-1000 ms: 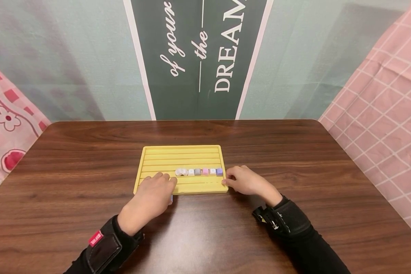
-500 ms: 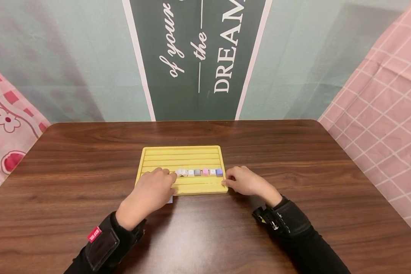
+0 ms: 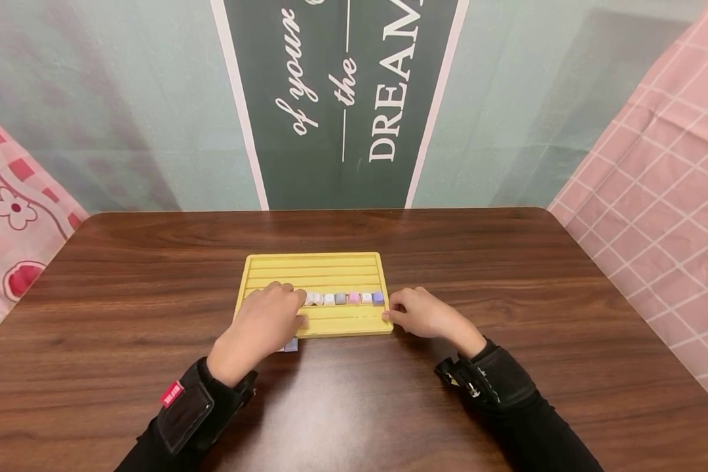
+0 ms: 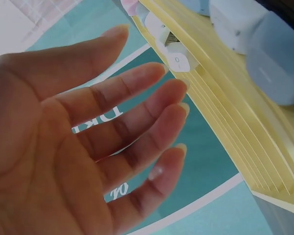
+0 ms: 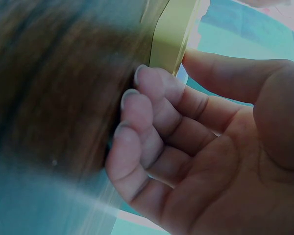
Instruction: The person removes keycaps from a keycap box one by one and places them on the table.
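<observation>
A yellow ridged tray (image 3: 342, 326) lies on the table, bearing a row of small keycaps in white, grey, pink and purple, among them a pink keycap (image 3: 354, 298). My left hand (image 3: 265, 321) is over the tray's left part, its index fingertip at the row's left end. In the left wrist view the fingers are loosely bent with nothing held, the index tip by a white keycap (image 4: 179, 61). My right hand (image 3: 420, 311) pinches the tray's right edge, thumb on the rim (image 5: 174, 36) and other fingers curled against its side.
More keycaps, including a bluish keycap (image 3: 292, 345), lie before the tray's front edge, partly hidden by the left hand. A dark wooden table (image 3: 478, 255) reaches back to a green and grey printed cloth (image 3: 342, 177). Pink cloth (image 3: 655, 216) hangs at the right.
My left hand has shifted slightly forward and right, covering the row's left end and baring more of the keycaps before the tray. My right hand stays on the tray's edge.
</observation>
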### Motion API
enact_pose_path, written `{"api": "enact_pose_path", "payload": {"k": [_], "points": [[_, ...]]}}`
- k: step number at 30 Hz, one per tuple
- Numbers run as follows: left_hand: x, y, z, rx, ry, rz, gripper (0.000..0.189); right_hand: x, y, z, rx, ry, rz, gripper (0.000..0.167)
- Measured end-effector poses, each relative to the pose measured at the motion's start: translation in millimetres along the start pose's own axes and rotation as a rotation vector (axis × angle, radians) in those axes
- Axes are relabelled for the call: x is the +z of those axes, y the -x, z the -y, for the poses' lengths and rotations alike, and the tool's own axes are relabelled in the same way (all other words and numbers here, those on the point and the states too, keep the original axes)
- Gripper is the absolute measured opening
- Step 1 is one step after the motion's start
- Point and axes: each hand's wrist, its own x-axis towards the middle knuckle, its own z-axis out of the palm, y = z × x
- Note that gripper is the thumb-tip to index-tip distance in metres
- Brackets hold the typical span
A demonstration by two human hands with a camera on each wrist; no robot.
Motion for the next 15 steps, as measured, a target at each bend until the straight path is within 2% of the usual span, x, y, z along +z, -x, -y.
{"api": "enact_pose_path", "payload": {"k": [9, 15], "points": [[3.9, -12.6, -3.0, -0.019, -0.052, -0.091, 0.011, -0.1, 0.5, 0.4, 0.005, -0.005, 0.007, 0.024], [6.0, -19.3, -3.6, -0.047, -0.054, -0.085, 0.004, -0.1, 0.4, 0.1, 0.014, -0.006, 0.009, 0.024]]}}
